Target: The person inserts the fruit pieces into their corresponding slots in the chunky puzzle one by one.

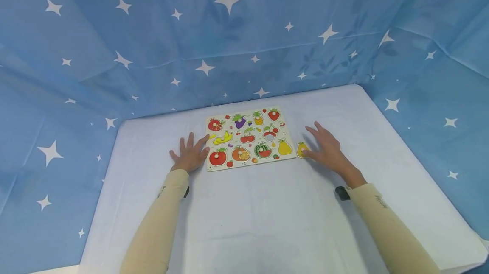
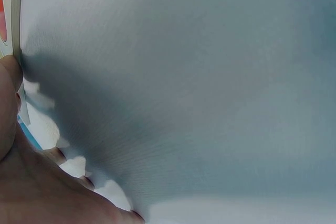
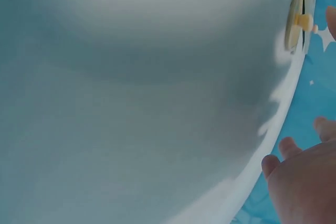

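A white wooden fruit puzzle board lies on the table, bearing fruit pieces with small knobs, among them an apple, an orange and a watermelon. A yellow pear without a knob shows at its lower right. Just right of the board a loose pear piece lies flat, its knob pointing up. My left hand is spread flat, thumb and forefinger at the board's left edge. Over the loose piece hovers my right hand, fingers apart; in the right wrist view its thumb is clear of the knob.
The white-covered table stretches in front of the board and to both sides. Behind it and at the sides hangs a blue curtain with white stars. A dark wrist device sits by the right cuff.
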Demonstrator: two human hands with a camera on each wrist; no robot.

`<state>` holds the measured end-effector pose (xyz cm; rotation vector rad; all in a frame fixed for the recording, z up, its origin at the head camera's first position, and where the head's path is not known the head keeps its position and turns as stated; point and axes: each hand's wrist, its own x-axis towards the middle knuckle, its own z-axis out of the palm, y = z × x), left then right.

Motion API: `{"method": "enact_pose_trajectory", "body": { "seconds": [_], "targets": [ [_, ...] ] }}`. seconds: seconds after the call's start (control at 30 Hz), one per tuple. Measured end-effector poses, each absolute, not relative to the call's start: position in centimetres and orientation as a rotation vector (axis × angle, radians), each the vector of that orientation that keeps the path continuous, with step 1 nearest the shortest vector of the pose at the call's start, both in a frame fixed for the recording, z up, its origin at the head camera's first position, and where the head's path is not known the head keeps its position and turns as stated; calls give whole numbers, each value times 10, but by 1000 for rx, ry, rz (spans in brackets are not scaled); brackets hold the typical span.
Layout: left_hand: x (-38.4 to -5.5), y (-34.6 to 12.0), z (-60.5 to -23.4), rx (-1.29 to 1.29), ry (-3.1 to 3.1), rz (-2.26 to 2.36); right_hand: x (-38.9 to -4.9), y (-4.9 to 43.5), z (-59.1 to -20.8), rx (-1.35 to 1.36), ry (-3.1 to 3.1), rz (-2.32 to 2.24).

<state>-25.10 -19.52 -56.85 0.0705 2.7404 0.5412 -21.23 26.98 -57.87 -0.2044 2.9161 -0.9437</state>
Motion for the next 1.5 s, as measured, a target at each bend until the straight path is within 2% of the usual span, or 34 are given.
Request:
{"method": "enact_pose_trajectory", "body": {
  "seconds": [0.4, 0.7, 1.03, 1.23, 1.5],
  "targets": [
    [-250, -202, -568, 49, 2751, 570, -214, 269, -577, -340, 2888, -1012],
    [-246, -204, -571, 25, 2744, 593, -218, 256, -576, -272, 2901, -1060],
    [-243, -201, -575, 6, 2763, 577, -220, 259, -584, -327, 2955, -1086],
    [-242, -195, -575, 13, 2766, 560, -215, 261, -583, -253, 2934, -1101],
    [-244, -193, -575, 38, 2798, 528, -218, 244, -582, -213, 2871, -1168]
  ]
}}
